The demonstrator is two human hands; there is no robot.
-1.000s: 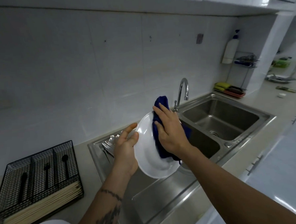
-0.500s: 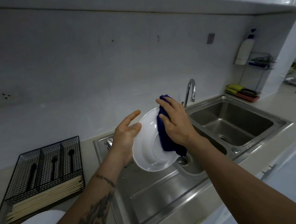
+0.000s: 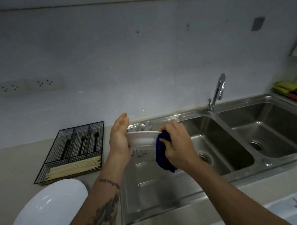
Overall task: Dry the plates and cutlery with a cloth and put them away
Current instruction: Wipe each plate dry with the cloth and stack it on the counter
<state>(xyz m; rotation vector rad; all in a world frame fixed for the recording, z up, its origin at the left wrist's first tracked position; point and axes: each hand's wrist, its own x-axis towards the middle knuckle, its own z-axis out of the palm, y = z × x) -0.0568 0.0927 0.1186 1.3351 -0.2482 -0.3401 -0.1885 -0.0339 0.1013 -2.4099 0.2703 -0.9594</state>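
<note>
A white plate [image 3: 142, 139] is held almost level above the steel drainboard [image 3: 158, 185]. My left hand [image 3: 119, 139] holds its left rim, fingers mostly straight along the edge. My right hand [image 3: 178, 145] grips a dark blue cloth [image 3: 163, 154] wrapped over the plate's right rim, and the cloth hangs below. Several metal spoons and forks [image 3: 140, 127] lie on the drainboard behind the plate. A second white plate [image 3: 46, 209] lies on the counter at the lower left.
A black wire cutlery tray [image 3: 74, 150] with black utensils and pale chopsticks stands on the counter to the left. A double steel sink [image 3: 245, 133] with a tap [image 3: 217, 91] lies to the right. Sponges [image 3: 289, 90] sit at the far right.
The plate has tipped from facing me to almost level. My right hand with the cloth slid from the plate's face to its right rim. The view swung left.
</note>
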